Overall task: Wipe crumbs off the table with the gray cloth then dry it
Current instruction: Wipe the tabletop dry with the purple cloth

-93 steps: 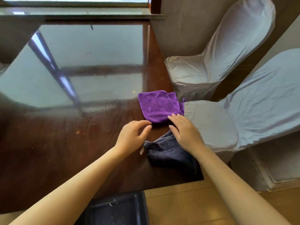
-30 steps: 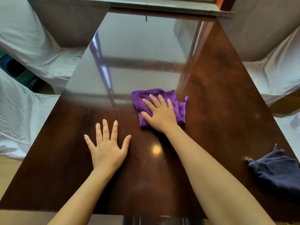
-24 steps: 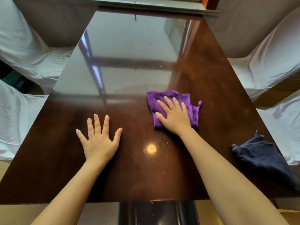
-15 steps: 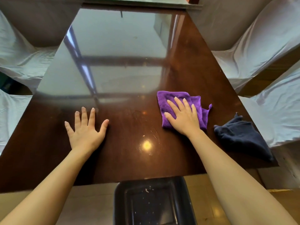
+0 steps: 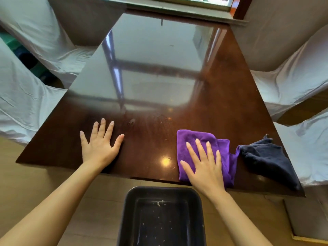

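Below table edge: black tray (image 5: 124, 219), pale crumbs inside. On table (image 5: 221, 96): right hand (image 5: 205, 167) flat, fingers spread, pressing purple cloth (image 5: 193, 139); left hand (image 5: 100, 144) flat, fingers spread, on bare wood. Gray cloth (image 5: 266, 158), dark, crumpled, at right edge, touching purple cloth. No readable writing.

Far half of table (image 5: 150, 68) open; dark cloth (image 5: 266, 160) blocks right, just beside purple cloth (image 5: 200, 139).

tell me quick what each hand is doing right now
Left hand: open, flat on the table, holding nothing.
Right hand: open, pressed flat on the purple cloth.
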### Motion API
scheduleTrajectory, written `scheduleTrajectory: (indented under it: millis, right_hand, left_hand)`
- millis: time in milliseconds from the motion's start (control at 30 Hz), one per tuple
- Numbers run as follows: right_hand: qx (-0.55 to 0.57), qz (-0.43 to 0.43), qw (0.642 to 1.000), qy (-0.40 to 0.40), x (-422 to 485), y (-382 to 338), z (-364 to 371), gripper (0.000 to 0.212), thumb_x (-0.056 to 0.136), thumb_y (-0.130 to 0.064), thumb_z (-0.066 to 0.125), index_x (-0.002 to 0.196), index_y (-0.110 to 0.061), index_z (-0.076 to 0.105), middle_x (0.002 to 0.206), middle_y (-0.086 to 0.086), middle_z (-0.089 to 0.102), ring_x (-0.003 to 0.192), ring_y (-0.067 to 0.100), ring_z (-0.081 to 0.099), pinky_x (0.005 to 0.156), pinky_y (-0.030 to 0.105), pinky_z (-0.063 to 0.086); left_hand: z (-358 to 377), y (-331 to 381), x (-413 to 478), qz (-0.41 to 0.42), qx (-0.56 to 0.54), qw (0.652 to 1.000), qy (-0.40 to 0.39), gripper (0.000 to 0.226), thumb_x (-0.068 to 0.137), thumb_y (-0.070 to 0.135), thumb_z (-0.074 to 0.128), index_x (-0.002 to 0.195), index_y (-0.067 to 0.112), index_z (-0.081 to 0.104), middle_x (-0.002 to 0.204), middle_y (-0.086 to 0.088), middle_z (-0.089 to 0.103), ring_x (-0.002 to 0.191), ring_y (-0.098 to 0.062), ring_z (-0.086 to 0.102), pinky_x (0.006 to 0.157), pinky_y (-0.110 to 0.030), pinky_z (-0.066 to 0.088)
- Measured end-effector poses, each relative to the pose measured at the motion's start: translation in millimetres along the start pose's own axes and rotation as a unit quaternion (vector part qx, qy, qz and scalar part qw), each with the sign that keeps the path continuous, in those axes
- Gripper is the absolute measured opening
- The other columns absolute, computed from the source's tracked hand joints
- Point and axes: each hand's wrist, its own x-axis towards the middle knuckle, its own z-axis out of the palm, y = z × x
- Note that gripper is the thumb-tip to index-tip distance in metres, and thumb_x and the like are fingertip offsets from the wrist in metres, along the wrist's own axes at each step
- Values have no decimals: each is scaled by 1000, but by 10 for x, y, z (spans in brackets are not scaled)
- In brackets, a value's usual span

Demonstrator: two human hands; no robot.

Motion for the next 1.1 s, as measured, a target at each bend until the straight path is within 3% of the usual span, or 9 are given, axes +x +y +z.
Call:
scheduleTrajectory:
  millis: [233,367,600,833,1100]
  right_hand:
    - [-5,-59,998,-24,363,-367,-13,67,82,-68,5,142,-41,-6,158,-4,-7,143,26,-13,112,49,-12]
    - [3,-74,997,-18,768,-579,29,62,88,-64,18,142,-42,-2,159,-3,-4,144,27,-10,113,50,-10]
    - [20,-101,995,-21,1613,-1057,98,62,85,-66,23,141,-47,3,159,-5,-2,144,28,-9,113,54,-8]
    - [4,-183,982,-55,2266,-1518,54,61,87,-66,24,141,-46,5,159,-6,-2,144,26,-10,112,54,-10]
    - [17,-206,977,-55,1986,-1487,46,60,87,-66,20,141,-46,4,159,-6,1,144,24,-7,114,51,-7]
  left_hand:
    - [-45,-245,100,20,11,1000,-15,75,73,78,3,140,45,3,157,8,-2,143,-16,-9,114,-55,-7]
    - [2,-274,105,29,12,999,8,74,75,76,1,141,42,1,157,7,1,144,-16,-6,114,-56,-4]
    - [35,-270,105,33,14,999,20,72,79,72,4,142,38,0,157,5,2,144,-18,-5,113,-56,-4]
    - [59,-268,113,42,27,999,21,74,78,73,0,142,36,0,157,3,2,144,-21,-6,113,-58,-4]
    - [44,-274,111,50,25,998,12,75,76,74,0,142,37,0,157,3,1,144,-21,-7,112,-60,-4]
